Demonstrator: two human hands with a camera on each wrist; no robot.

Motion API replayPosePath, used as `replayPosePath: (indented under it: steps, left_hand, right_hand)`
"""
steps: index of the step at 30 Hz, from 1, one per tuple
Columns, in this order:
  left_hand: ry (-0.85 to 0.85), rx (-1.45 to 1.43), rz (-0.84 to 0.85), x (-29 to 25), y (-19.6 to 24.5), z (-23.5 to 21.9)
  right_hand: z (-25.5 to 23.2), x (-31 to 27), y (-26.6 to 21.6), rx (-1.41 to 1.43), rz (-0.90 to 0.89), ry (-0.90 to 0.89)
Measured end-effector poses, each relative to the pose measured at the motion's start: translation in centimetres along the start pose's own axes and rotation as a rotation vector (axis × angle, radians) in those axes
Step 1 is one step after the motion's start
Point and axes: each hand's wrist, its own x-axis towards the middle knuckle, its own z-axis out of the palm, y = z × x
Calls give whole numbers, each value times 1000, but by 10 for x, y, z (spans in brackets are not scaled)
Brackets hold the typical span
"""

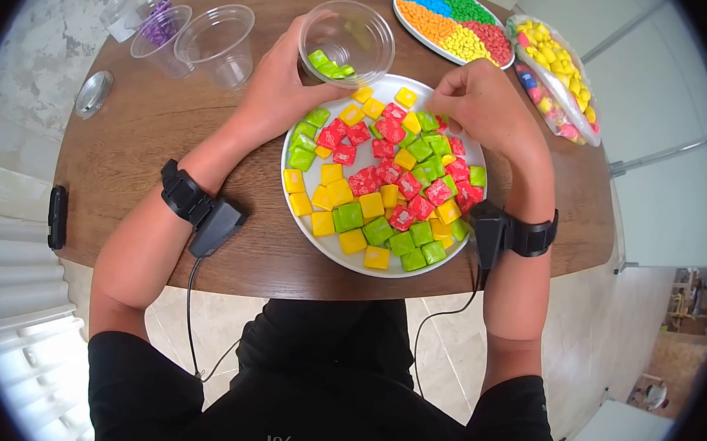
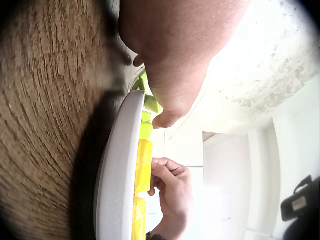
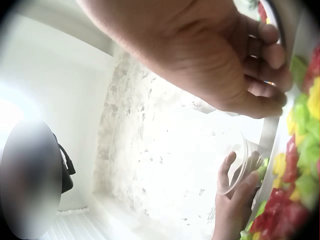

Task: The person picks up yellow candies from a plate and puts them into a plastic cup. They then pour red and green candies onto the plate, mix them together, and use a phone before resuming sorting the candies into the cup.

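- Our left hand [image 1: 278,82] grips clear plastic cup [image 1: 347,42] w/ green candies [image 1: 329,63], tilted over far rim of round white plate [image 1: 309,234].
- Our right hand [image 1: 481,105]: fingers curled over plate's red, yellow & green wrapped candies [image 1: 384,190]; can't tell if pinching one.

Black short-sleeve tee w/ small white logo; black wrist cams on both arms, thin black cables.
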Motion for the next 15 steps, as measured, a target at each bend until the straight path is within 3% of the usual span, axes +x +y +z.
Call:
replayPosePath:
  steps: [10,15]
  left_hand:
    - [62,-10,62,1,-8,3]
    - [6,5,5,0,1,0]
  right_hand:
    - [3,0,10,-79,-122,-24]
    - [9,4,11,46,-164,-59]
